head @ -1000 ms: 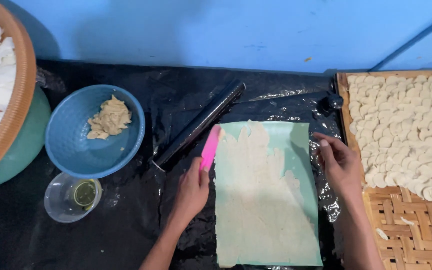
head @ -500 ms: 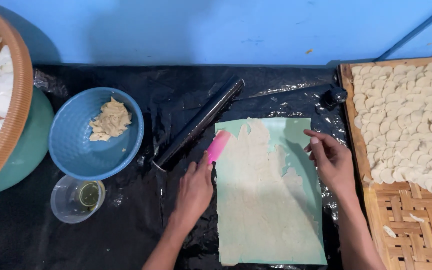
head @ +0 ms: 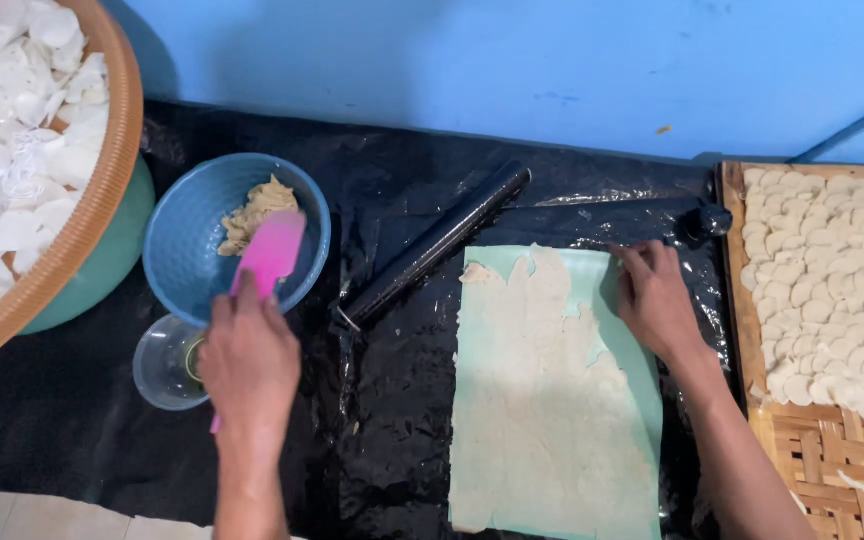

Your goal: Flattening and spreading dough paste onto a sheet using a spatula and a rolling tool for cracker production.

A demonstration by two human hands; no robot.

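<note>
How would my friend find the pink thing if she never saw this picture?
Start at the big round blue bowl on the black sheet, left of the flat dough. The pink scraper sits over its rim, held by the left hand. It is the only bright pink thing; everything nearby is blue, black or pale.

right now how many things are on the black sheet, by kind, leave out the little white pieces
Bowls: 1, the blue bowl holding a lump of dough
Clear cups: 1, the clear cup
Rollers: 1, the black rolling pin
Scrapers: 1, the pink scraper in the left hand
Dough sheets: 1, the green mat with rolled dough under the right hand
Total: 5
</note>
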